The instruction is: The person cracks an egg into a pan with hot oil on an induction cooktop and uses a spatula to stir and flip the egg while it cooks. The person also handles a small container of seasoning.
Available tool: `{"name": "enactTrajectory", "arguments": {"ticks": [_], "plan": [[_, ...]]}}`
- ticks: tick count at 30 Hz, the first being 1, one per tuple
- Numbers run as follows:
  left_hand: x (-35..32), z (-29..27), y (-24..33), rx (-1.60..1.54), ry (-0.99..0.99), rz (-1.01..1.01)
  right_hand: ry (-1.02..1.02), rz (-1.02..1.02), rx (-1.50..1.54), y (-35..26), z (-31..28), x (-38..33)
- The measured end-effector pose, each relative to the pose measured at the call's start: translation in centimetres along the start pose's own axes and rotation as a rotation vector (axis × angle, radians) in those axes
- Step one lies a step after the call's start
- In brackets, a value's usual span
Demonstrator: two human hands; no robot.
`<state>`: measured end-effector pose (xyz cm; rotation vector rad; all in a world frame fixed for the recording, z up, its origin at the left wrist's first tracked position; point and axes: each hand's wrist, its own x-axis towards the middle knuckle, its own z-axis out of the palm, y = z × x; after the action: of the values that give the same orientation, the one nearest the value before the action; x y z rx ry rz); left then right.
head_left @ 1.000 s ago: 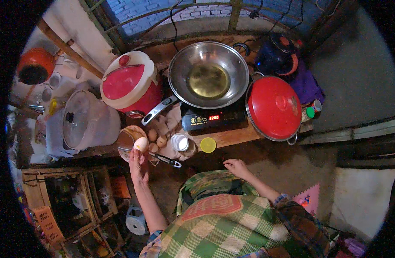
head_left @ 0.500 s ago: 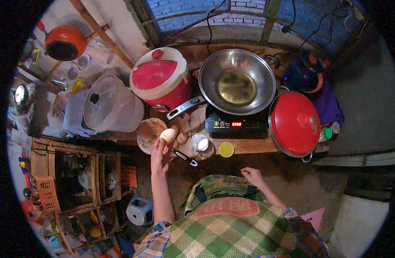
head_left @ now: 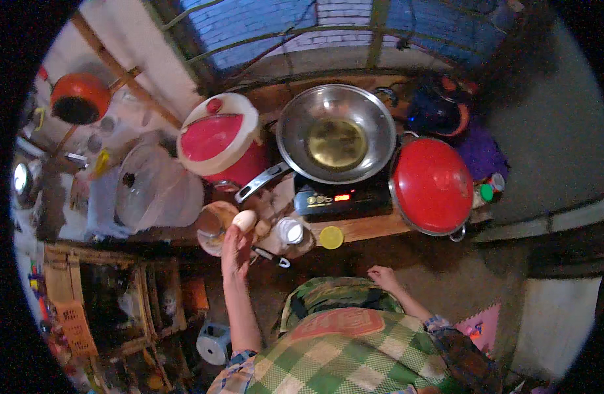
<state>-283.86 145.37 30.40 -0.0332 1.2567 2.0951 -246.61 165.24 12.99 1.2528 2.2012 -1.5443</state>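
Note:
My left hand (head_left: 234,249) grips a pale egg (head_left: 245,220) at its fingertips, just above the counter's front edge. Under and beside it are a plate with a bowl (head_left: 212,222), several brown eggs (head_left: 262,228) on a cloth, and a black-handled utensil (head_left: 273,257). To the egg's right stands an open white jar (head_left: 290,230), near a yellow lid (head_left: 331,238). My right hand (head_left: 382,276) hangs before my apron, fingers curled in, with nothing visible in them. A steel wok (head_left: 371,134) with yellowish oil (head_left: 336,143) sits on a lit induction cooker (head_left: 344,200).
A red-and-white cooker pot (head_left: 210,138) and a clear plastic tub (head_left: 158,190) stand left of the wok. Its handle (head_left: 262,182) points toward me. At right are a red lid (head_left: 433,187), a dark kettle (head_left: 436,108) and a green-capped jar (head_left: 486,192). Wooden shelves (head_left: 111,289) lie lower left.
The view has shifted, so the counter things appear further left and slightly lower. My left hand still holds the egg, its fingers a little more stretched. My right hand stays curled near the apron.

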Motion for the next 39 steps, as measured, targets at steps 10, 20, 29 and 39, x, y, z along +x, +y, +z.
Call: {"name": "enactTrajectory", "arguments": {"ticks": [10,20,29,39], "plan": [[1.5,-1.5,0.9,-0.019,0.170,-0.120,-0.145,0.094,1.284,14.8,3.9,2.2],[2.2,-4.8,2.1,0.007,0.362,-0.060,0.058,-0.034,0.217,13.2,1.4,0.3],[2.9,-7.1,0.9,-0.071,0.311,-0.116,0.052,-0.002,0.044,15.6,2.4,0.9],[2.7,-7.8,0.5,-0.082,0.320,-0.105,0.127,0.179,0.011,10.5,3.3,0.1]]}}
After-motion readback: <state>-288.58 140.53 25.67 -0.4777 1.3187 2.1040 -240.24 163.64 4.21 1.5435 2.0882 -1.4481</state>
